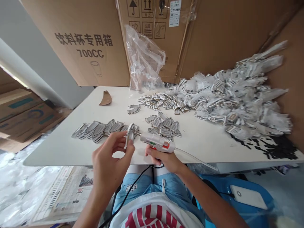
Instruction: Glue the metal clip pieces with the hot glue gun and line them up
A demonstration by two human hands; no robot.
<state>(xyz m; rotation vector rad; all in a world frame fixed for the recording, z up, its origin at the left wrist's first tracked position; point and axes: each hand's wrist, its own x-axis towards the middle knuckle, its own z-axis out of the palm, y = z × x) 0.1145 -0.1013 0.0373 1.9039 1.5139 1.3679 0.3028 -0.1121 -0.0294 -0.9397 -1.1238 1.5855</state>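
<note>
My left hand (114, 158) pinches a small silver metal piece (129, 136) between thumb and fingers, upright above the table's front part. Wrapped round the handle of a white glue gun (156, 142) is my right hand (163, 156). The gun's nozzle points left at the metal piece; whether they touch, I cannot tell. A clear glue stick (197, 158) sticks out of the gun's rear. Behind my left hand lies a row of overlapping silver pieces (97, 129). Just beyond the gun is a loose cluster of similar pieces (163, 125).
A large heap of plastic-bagged metal pieces (225, 91) covers the table's right side, with black strips (280, 147) at its front. Cardboard boxes (95, 41) wall the back behind a clear plastic bag (144, 60). A black cable (128, 193) crosses my lap.
</note>
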